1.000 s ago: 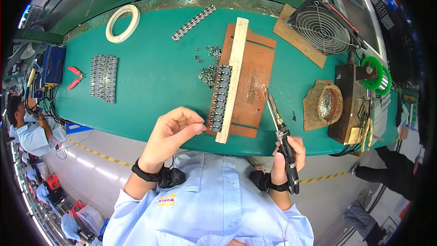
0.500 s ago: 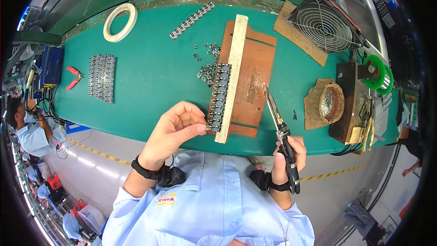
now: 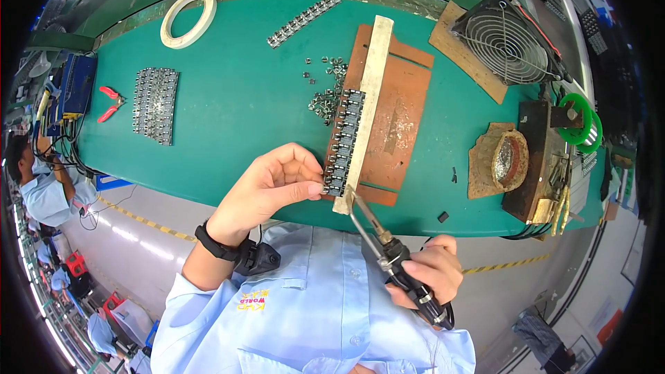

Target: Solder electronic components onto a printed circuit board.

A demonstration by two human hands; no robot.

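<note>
Right hand (image 3: 433,273) grasps iron (image 3: 402,266), tip by near end of strip (image 3: 368,107). Left hand (image 3: 273,183) at boards' (image 3: 344,142) near end; cannot tell whether it grips anything.

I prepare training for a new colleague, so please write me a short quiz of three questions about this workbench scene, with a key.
1. Which hand holds the soldering iron?
2. True or false: the red-handled pliers lie farther left than the white ring.
3. The pile of loose metal pieces lies beside:
a) the fan
b) the brown board
c) the white ring

Key:
1. The right hand.
2. True.
3. b
</note>
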